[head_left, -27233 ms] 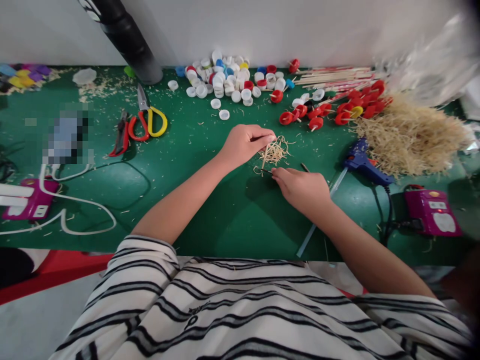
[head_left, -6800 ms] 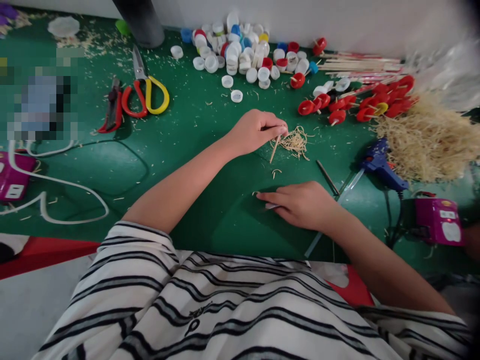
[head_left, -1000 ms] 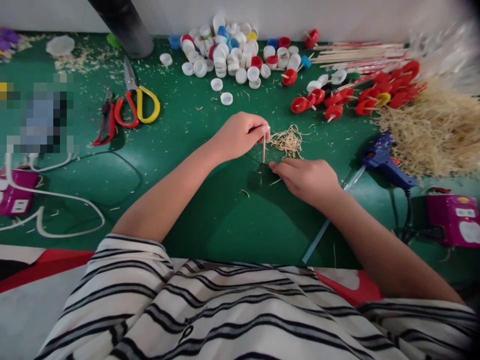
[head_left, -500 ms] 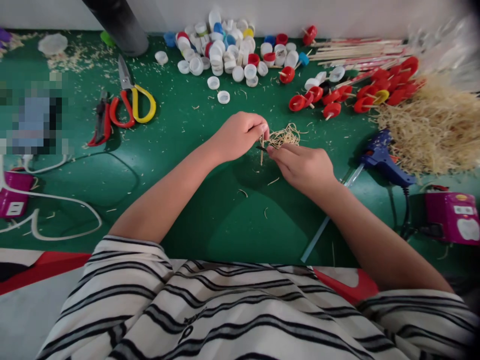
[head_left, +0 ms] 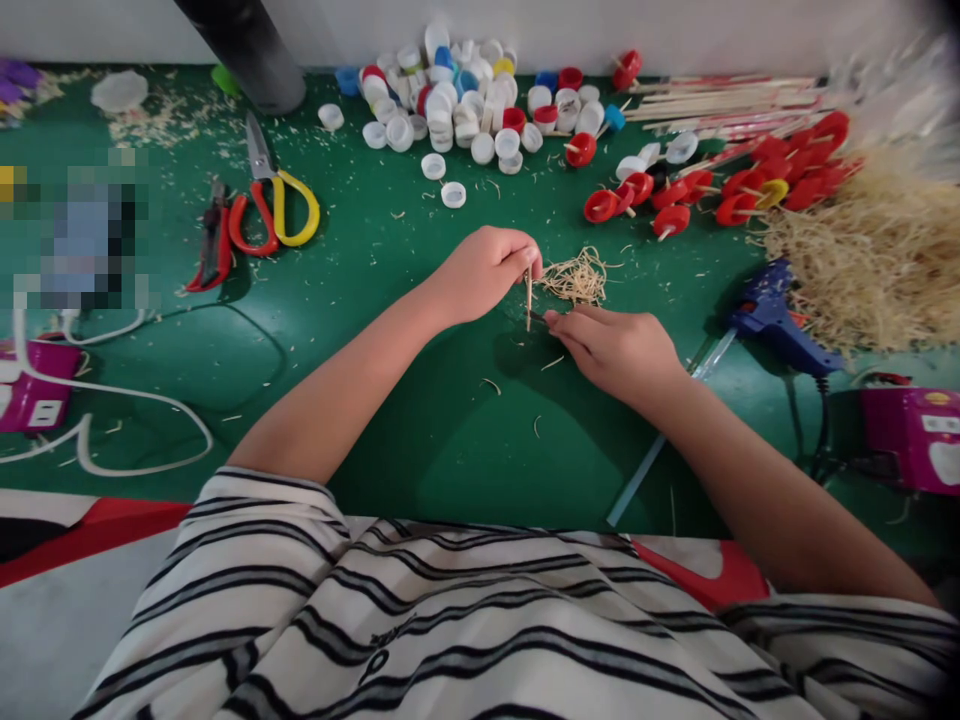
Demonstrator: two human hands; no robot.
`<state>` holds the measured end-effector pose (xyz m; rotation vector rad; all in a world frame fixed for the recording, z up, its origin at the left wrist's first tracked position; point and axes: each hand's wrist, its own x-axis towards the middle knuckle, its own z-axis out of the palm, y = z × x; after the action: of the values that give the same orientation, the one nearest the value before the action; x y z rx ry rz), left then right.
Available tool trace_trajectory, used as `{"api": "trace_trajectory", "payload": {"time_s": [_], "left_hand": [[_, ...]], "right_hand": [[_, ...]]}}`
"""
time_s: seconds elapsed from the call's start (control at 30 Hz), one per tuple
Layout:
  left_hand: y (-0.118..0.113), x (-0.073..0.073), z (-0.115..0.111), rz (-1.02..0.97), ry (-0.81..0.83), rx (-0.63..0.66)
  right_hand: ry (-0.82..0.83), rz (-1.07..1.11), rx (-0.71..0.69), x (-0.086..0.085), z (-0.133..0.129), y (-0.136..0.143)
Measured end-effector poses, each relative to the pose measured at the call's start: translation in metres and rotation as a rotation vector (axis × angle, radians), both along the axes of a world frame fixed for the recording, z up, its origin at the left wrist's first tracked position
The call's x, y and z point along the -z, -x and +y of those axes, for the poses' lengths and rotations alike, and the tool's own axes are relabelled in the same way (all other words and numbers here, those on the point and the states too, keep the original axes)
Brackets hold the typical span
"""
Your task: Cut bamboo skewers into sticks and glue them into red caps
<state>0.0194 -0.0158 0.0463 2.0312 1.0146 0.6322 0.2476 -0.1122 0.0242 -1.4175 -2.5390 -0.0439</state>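
Bottle caps (head_left: 450, 100), mostly white, crowd the far side of the green tabletop (head_left: 450, 430); to their right, red caps (head_left: 670, 220) have short sticks (head_left: 665, 233) through them. The left hand (head_left: 484, 275) pinches a wooden stick (head_left: 529, 293), pointing toward the near edge, just left of curled shavings (head_left: 577, 277). The right hand (head_left: 630, 355) is closed around a small dark blade (head_left: 538, 318) near the wooden stick's near end. Bare green spreads from both hands to the near edge. A moment earlier, the blade sat farther up the wooden stick.
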Motion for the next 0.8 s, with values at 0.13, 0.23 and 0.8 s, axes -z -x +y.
{"api": "trace_trajectory", "payload": {"time_s": [0.13,0.23,0.8], "left_hand": [[0.001,0.000,0.000,-0.014,0.011,0.000],[0.001,0.000,0.001,-0.012,0.007,0.003],[0.002,0.006,0.003,0.017,-0.104,-0.036]], "right_hand": [[0.011,-0.050,-0.051,0.000,-0.008,-0.003],[-0.023,-0.054,-0.044,0.001,-0.010,-0.003],[-0.047,-0.023,0.056,-0.002,0.003,0.008]]}}
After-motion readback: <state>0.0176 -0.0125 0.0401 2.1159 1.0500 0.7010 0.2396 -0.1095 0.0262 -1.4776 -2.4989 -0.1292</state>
